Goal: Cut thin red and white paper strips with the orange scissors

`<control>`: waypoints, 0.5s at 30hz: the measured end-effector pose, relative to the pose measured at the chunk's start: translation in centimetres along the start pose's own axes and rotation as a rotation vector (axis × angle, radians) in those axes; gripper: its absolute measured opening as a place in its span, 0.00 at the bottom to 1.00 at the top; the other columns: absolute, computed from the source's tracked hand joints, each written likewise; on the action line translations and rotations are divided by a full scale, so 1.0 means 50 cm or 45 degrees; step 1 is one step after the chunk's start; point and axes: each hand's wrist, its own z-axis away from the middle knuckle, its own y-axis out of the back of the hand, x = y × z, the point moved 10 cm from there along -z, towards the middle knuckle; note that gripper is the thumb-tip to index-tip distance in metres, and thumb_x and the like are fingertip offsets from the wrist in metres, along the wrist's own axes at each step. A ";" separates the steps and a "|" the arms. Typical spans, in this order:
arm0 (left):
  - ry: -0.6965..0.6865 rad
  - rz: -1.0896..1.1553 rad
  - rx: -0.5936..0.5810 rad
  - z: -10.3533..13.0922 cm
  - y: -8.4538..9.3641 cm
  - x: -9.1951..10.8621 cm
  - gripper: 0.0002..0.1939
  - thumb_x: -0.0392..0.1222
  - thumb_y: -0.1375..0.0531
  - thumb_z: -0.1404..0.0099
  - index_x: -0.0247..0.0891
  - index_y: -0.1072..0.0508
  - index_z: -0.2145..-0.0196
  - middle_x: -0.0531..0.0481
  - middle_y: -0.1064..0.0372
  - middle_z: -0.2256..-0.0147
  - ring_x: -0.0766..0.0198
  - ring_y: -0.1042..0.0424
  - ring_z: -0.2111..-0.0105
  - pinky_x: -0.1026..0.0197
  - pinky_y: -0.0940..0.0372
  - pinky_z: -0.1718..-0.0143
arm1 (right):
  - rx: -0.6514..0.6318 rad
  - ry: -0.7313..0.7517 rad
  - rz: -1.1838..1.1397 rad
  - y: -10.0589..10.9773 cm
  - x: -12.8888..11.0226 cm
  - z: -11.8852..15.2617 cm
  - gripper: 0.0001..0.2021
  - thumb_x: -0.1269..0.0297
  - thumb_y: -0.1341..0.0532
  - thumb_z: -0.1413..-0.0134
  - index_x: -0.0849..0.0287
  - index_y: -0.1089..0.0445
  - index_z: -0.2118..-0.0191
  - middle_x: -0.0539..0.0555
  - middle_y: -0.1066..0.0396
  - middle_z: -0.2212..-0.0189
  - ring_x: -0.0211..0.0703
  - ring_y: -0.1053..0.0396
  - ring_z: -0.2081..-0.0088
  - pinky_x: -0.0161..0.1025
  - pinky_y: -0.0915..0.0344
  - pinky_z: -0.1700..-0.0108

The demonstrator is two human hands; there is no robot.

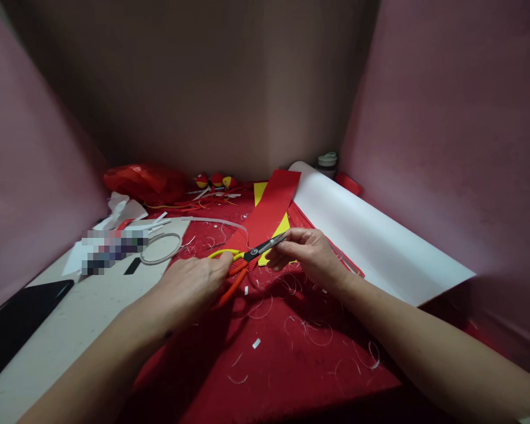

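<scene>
My left hand (198, 281) is closed around the handles of a pair of scissors (255, 252). One handle loop is yellow and the other orange, and the dark blades point up and to the right. At the blade tips my right hand (310, 252) pinches thumb and forefinger together. Whatever sits in that pinch is too small to make out. Beneath the blades lie red corrugated paper sheets (271, 203), crossed over a yellow sheet (263, 259). A thin pale strip (212, 220) curves across the table from the left toward the red sheets.
Thread bits and paper scraps litter the red cloth (287, 365). A large white paper roll (371, 229) lies at right, a bottle (327, 162) behind it. Back left are a red plastic bag (145, 181) and small red-and-yellow figures (217, 179). A coiled strip (161, 248) rests on the left.
</scene>
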 end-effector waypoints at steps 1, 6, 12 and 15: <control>-0.007 -0.007 -0.009 0.000 -0.002 0.001 0.08 0.44 0.51 0.41 0.42 0.35 0.66 0.46 0.33 0.79 0.53 0.33 0.79 0.61 0.54 0.79 | -0.002 0.000 0.002 0.000 0.000 0.000 0.05 0.68 0.41 0.53 0.60 0.28 0.74 0.53 0.25 0.76 0.39 0.28 0.77 0.40 0.29 0.70; -0.056 -0.010 -0.040 0.004 0.004 0.013 0.11 0.42 0.55 0.40 0.41 0.35 0.66 0.46 0.33 0.78 0.55 0.35 0.80 0.60 0.58 0.80 | 0.008 0.004 -0.012 0.003 0.000 0.000 0.05 0.68 0.41 0.53 0.61 0.29 0.74 0.53 0.25 0.76 0.39 0.28 0.77 0.39 0.29 0.71; 0.126 0.461 0.131 -0.006 0.028 -0.015 0.09 0.44 0.51 0.41 0.41 0.34 0.66 0.48 0.33 0.77 0.60 0.35 0.79 0.62 0.52 0.79 | 0.052 -0.001 -0.112 0.013 0.005 -0.002 0.05 0.66 0.40 0.52 0.61 0.29 0.74 0.55 0.25 0.74 0.40 0.27 0.76 0.41 0.29 0.70; 0.281 1.328 0.183 -0.015 0.004 -0.026 0.09 0.45 0.45 0.44 0.38 0.36 0.66 0.47 0.30 0.73 0.64 0.34 0.80 0.65 0.47 0.82 | 0.064 -0.015 -0.156 0.011 0.009 -0.002 0.06 0.65 0.39 0.52 0.61 0.28 0.73 0.55 0.25 0.74 0.41 0.27 0.76 0.41 0.29 0.70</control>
